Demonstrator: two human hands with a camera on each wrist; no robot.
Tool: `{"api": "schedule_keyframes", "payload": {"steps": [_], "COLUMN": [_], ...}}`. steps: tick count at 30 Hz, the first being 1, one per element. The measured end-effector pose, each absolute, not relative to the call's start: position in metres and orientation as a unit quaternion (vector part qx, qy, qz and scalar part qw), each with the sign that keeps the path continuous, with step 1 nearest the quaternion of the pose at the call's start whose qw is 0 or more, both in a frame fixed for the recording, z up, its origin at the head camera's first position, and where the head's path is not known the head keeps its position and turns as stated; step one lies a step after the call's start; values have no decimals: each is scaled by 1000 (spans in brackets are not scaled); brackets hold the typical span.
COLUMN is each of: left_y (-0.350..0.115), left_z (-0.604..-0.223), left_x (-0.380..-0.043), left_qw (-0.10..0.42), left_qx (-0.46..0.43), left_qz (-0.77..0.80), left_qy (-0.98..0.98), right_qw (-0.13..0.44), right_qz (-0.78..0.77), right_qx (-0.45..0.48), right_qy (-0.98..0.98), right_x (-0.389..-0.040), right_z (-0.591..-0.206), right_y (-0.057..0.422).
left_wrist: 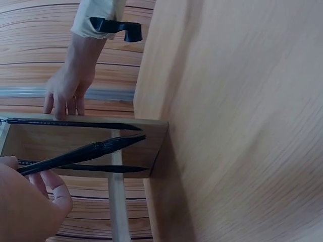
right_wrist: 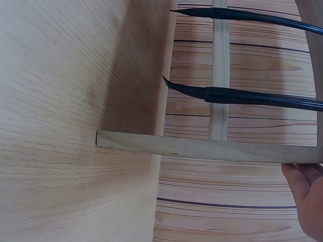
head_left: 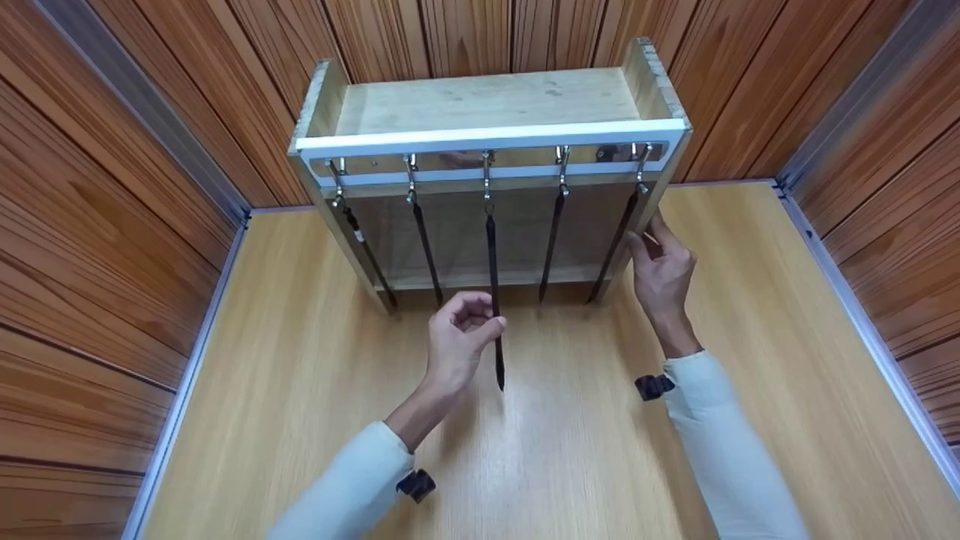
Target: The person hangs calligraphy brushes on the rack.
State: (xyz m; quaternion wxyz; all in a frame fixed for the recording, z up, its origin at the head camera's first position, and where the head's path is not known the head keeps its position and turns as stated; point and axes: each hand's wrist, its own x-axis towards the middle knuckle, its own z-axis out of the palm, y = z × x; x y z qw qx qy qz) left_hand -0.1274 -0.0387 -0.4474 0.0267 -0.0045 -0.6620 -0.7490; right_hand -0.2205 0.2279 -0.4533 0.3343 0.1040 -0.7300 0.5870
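Note:
A black calligraphy brush hangs by its loop from the middle hook of a small wooden rack. My left hand pinches this brush between thumb and fingers, pulling its lower end forward of the rack. In the left wrist view the brush slants away from the fingers, bristle end free. My right hand touches the rack's right side panel from outside. In the left wrist view, its fingers lie fairly straight against that panel.
Several more dark brushes, such as the far-left brush and the far-right brush, hang from metal hooks along a white rail. Wood-patterned walls with metal edging enclose the tabletop behind and on both sides.

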Motion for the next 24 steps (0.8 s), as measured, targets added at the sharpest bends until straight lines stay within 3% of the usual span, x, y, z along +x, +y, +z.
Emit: {"api": "schedule_keyframes", "payload": {"steps": [15, 24], "left_y": [-43, -43], "left_z": [-440, -440], "left_x": [-136, -140], "left_qw": [24, 13], "left_qx": [19, 29], "left_qz": [-753, -761], "left_qy": [-657, -648], "right_qw": [327, 339], "right_qz": [558, 568], "right_qx": [92, 110], "right_qy": [-757, -742], "right_x": [-230, -225], "right_z": [-470, -459], "right_y": [237, 232]}}
